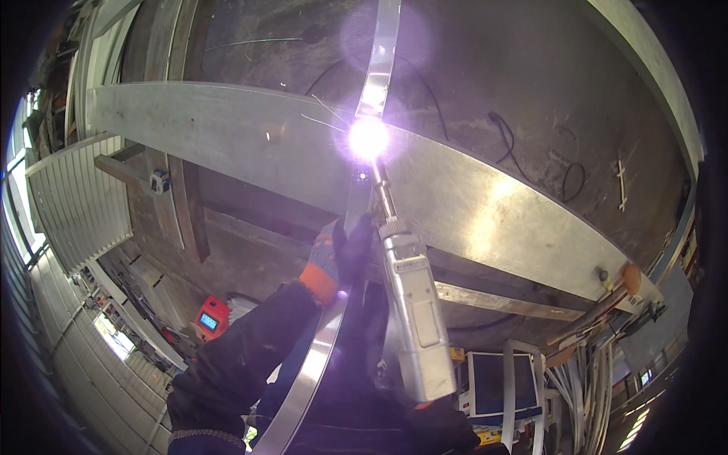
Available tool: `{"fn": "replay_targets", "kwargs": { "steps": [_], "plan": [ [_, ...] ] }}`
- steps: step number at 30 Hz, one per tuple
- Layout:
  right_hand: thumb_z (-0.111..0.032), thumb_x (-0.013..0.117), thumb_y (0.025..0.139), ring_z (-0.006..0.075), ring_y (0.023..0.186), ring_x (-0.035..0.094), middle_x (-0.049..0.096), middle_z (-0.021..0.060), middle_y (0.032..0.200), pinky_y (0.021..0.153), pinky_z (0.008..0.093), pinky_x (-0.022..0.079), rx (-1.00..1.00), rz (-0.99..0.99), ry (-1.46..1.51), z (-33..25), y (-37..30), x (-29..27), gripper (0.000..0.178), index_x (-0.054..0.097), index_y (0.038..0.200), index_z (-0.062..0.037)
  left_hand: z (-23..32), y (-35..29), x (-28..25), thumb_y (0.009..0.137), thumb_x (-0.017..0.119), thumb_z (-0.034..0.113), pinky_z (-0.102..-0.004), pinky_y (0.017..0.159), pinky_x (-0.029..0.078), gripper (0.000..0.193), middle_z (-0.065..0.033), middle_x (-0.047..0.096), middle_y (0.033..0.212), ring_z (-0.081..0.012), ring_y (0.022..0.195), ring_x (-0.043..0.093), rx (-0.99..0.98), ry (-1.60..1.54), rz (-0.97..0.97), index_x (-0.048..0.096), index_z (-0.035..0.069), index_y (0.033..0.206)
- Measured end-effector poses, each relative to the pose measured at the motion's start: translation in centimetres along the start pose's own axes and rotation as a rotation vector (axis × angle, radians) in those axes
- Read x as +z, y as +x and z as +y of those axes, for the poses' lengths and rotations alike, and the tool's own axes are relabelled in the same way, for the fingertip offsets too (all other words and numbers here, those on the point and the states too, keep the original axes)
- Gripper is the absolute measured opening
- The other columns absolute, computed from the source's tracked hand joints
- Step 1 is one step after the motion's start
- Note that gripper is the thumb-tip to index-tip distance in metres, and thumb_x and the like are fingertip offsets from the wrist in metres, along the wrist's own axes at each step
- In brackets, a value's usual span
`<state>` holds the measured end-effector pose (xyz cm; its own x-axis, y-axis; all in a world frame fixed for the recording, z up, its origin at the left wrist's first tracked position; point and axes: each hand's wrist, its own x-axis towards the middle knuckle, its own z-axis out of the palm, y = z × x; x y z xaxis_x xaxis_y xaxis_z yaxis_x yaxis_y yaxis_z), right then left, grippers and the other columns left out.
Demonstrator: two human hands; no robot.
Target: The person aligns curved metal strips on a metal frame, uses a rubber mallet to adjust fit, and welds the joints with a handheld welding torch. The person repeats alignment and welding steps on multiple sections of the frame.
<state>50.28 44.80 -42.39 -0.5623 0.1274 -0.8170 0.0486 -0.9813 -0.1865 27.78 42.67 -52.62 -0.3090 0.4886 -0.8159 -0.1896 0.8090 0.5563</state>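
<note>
One silvery handheld welding torch (421, 322), boxy in the body and slender at the nozzle, is seen from 5 o'clock inward. A single glaring white-violet spot (368, 138) is shown at its tip, towards 12. There one narrow, shiny metal strip (383, 53), bowed from 12 to 7 o'clock, is crossed by one broad, brushed metal band (227, 117), curved from 10 to 4. Near the centre, the strip is grasped by the left hand (326, 254), gloved in grey with an orange cuff. The right hand (392, 356) is mostly hidden behind the torch body; its grip cannot be told. One tape measure (159, 180) is seen past 9, one red box (211, 317) at 8.
</note>
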Motion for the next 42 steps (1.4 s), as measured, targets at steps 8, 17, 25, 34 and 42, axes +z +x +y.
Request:
{"fn": "replay_targets", "kwargs": {
  "steps": [8, 17, 25, 34, 42],
  "plan": [
    [-0.037, 0.065, 0.1, 0.0293, 0.083, 0.073, 0.062, 0.0285, 0.115, 0.06, 0.0403, 0.063, -0.078, -0.182, 0.389, -1.3, -1.5, -0.6, 0.057, 0.05, 0.132, 0.0071, 3.5, -0.6, 0.6, 0.102, 0.063, 0.046, -0.031, 0.049, 0.043, 0.042, -0.0024, 0.056, 0.067, -0.0115, 0.055, 0.052, -0.363, -0.267, 0.079, 0.059, 0.005, 0.092],
    [-0.053, 0.052, 0.104, 0.0309, 0.073, 0.071, 0.059, 0.0257, 0.111, 0.054, 0.0375, 0.061, 0.102, -0.084, 0.485, 0.7, -1.6, -1.4, 0.067, 0.047, 0.139, 0.0045, 4.5, -0.7, 0.2, 0.102, 0.062, 0.047, -0.0295, 0.047, 0.041, 0.04, 0.0007, 0.052, 0.066, -0.0104, 0.054, 0.049, -0.329, -0.322, 0.028, 0.058, 0.008, 0.097],
    [-0.052, 0.047, 0.105, 0.0318, 0.074, 0.073, 0.059, 0.0264, 0.117, 0.052, 0.0359, 0.063, 0.05, -0.01, 0.307, 0.4, -2.0, -1.3, 0.067, 0.045, 0.144, 0.0022, 4.0, -0.7, 0.3, 0.103, 0.062, 0.045, -0.0288, 0.046, 0.039, 0.036, 0.0026, 0.05, 0.065, -0.0089, 0.053, 0.048, -0.223, -0.296, 0.045, 0.058, 0.01, 0.095],
    [-0.044, 0.054, 0.105, 0.0323, 0.105, 0.07, 0.06, 0.0216, 0.13, 0.078, 0.0427, 0.065, 0.161, -0.059, 0.483, 0.7, -2.3, -1.5, 0.061, 0.043, 0.149, -0.0042, 2.1, -0.3, 1.2, 0.104, 0.062, 0.044, -0.0282, 0.047, 0.039, 0.036, 0.0033, 0.051, 0.065, -0.007, 0.054, 0.048, -0.151, -0.327, 0.092, 0.059, 0.01, 0.094],
    [-0.032, 0.06, 0.104, 0.0273, 0.11, 0.067, 0.06, 0.0176, 0.13, 0.087, 0.0406, 0.062, 0.194, -0.097, 0.546, 0.0, -2.6, -1.7, 0.055, 0.042, 0.149, -0.0056, 1.0, -0.3, 0.2, 0.105, 0.056, 0.047, -0.0331, 0.057, 0.049, 0.045, 0.0018, 0.063, 0.08, -0.0093, 0.068, 0.057, 0.046, 0.187, 0.081, 0.068, 0.004, 0.108]
  ]
}}
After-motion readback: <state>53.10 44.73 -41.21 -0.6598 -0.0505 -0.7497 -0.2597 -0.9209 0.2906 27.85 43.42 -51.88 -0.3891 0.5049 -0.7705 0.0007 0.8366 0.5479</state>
